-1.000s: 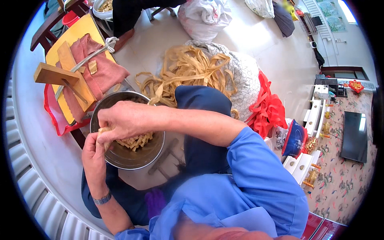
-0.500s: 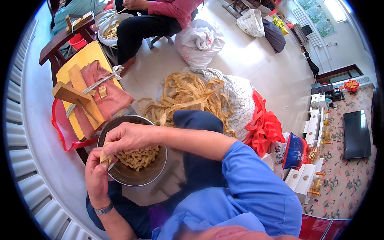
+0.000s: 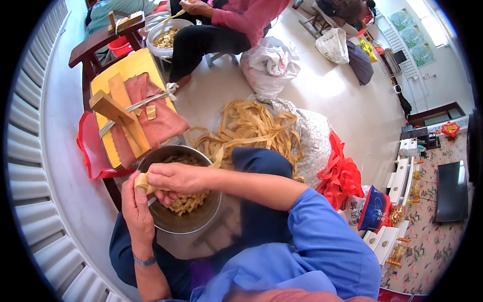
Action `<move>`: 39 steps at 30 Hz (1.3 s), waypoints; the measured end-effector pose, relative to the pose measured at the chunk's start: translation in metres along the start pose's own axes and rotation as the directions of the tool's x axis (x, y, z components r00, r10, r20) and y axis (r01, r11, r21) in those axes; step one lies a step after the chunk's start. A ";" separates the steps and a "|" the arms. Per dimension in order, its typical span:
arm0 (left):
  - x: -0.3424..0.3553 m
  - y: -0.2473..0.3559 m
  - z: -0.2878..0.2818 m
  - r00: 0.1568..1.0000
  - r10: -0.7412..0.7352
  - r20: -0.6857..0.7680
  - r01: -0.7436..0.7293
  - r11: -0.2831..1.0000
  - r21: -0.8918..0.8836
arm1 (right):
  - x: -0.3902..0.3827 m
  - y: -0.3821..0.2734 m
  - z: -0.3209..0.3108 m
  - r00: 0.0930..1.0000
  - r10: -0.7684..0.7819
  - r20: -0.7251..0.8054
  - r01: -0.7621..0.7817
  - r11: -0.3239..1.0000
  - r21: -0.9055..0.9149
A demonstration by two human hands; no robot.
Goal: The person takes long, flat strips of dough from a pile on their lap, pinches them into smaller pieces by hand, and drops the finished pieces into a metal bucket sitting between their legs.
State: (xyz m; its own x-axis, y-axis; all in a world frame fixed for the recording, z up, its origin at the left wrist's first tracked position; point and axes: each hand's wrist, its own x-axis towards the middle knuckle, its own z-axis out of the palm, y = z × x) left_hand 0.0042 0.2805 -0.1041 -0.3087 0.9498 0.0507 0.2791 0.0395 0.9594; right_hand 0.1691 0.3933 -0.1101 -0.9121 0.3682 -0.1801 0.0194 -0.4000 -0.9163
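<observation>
Over the left rim of a round metal bowl (image 3: 217, 211), both hands meet on a small tan folded strip (image 3: 144, 183). My left hand (image 3: 137, 209) is closed on it from below, with a metal watch band on the wrist. From the right, my right hand (image 3: 176, 178) grips the same strip with the thumb on top and the fingers curled under. Short, ridged tan pieces (image 3: 188, 202) lie heaped in the bowl. Just beyond it, a pile of long tan strips (image 3: 254, 126) spreads over a white patterned cloth (image 3: 314, 136), one end reaching the bowl.
At left, a yellow board (image 3: 118, 73) carries a wooden block tool (image 3: 118, 113) tied over a pink cloth (image 3: 163, 113). Red strips (image 3: 339, 173) lie at right. A person in a pink top (image 3: 241, 20) sits ahead beside a white bucket (image 3: 162, 51) and a white sack (image 3: 269, 68).
The whole view has shifted, so the surroundings sit farther right. My right hand has changed its grip, its fingers now curled under the strip, which is more bunched between both hands.
</observation>
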 end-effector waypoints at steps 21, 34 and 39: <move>-0.001 0.016 -0.006 0.994 -0.014 0.111 0.040 0.972 -0.231 | -0.007 -0.009 -0.004 0.992 0.019 0.121 -0.009 0.997 -0.076; 0.008 0.001 -0.034 0.979 -0.199 -0.038 0.131 0.763 -0.633 | -0.005 -0.018 -0.002 0.976 -0.185 -0.115 0.103 0.856 -0.507; 0.008 -0.009 -0.041 0.983 -0.167 -0.082 0.122 0.912 -0.390 | -0.011 -0.024 -0.011 0.968 -0.154 -0.199 0.004 0.799 -0.601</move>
State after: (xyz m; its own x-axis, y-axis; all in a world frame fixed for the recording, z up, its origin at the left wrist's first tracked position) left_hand -0.0387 0.2751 -0.1013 -0.4247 0.9011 -0.0877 -0.1381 0.0313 0.9899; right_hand 0.1830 0.4085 -0.0898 -0.8042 0.5851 -0.1041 0.2581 0.1860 -0.9480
